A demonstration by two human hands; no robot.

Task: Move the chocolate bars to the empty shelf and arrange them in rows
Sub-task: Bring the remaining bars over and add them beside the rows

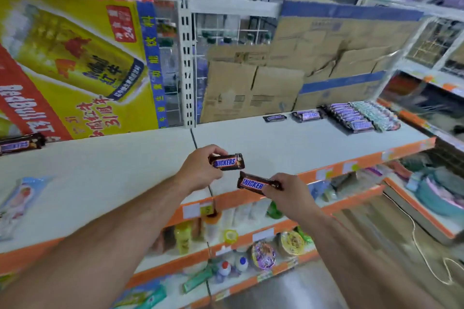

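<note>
Brown-wrapped Snickers chocolate bars lay crosswise, fingers of left hand and right hand clamped on one each; rows on the white shelf lay rightward.

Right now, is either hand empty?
No: the left hand grips one Snickers bar, and the right hand pinches a second bar.

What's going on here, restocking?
A person is filling a white shelf board with an orange front edge. The left hand holds a brown Snickers bar, and the right hand pinches a second Snickers bar by its end. Both bars are above the shelf's front, not yet set down. At the back right, a row of dark-wrapped bars already lies side by side, with one loose bar and another loose bar to its left.
</note>
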